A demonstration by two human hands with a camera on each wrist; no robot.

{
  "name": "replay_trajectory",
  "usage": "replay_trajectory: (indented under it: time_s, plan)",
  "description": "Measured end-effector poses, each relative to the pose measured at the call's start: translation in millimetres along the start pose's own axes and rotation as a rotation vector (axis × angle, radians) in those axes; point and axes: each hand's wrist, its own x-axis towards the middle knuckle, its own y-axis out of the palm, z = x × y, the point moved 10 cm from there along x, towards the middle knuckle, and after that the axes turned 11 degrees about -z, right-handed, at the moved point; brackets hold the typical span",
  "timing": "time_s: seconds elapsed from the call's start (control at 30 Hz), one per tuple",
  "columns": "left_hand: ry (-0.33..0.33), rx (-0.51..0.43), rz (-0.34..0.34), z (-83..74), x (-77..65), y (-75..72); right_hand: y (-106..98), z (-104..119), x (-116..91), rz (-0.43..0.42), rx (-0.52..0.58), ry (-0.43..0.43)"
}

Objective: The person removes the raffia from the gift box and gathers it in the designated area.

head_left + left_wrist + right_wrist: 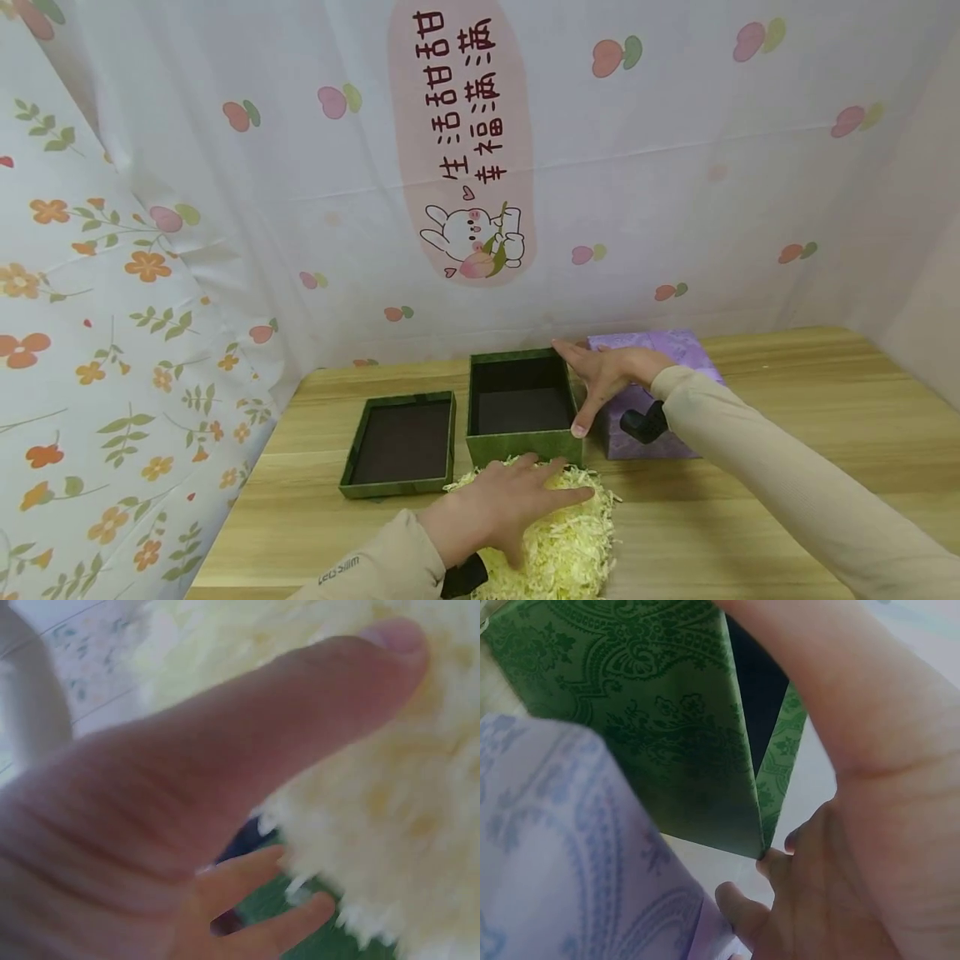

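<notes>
An open green patterned box (525, 447) with a dark inside stands near the table's middle. My right hand (609, 375) spans its right side, thumb at the near corner and fingers spread toward the far one. In the right wrist view, fingertips touch or nearly touch a corner of the green box (660, 750). A heap of pale yellow shredded paper (573, 546) lies directly in front of the box. Over it my left hand (506, 504) rests with fingers spread. The left wrist view shows the thumb lying against the shredded paper (397, 802); it is blurred.
Left of the box lies a shallow green lid (401, 442), dark inside facing up. A purple patterned box (652, 442) stands close on the right, partly behind my right arm. The wooden table (787, 400) meets a printed curtain (637, 183) at the back.
</notes>
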Motion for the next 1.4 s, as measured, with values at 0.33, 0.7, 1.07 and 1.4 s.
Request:
replay_trajectory:
  time_s: [0.33, 0.7, 1.07, 1.4]
  plan:
    - [-0.024, -0.112, -0.134, 19.1, -29.4, -47.5, 1.1, -0.3, 0.7, 0.029, 0.069, 0.015]
    - [-0.134, -0.274, -0.322, 37.9, -53.1, -77.7, -12.2, 9.8, -7.6, -0.049, 0.049, -0.05]
    - [-0.265, -0.572, -0.522, 30.4, -43.9, -99.9, -65.8, -29.0, -78.2, -0.29, 0.211, -0.084]
    - [-0.32, -0.948, -0.783, -4.4, 10.2, -90.2, -58.6, -108.4, -140.1, -0.472, 0.346, -0.03]
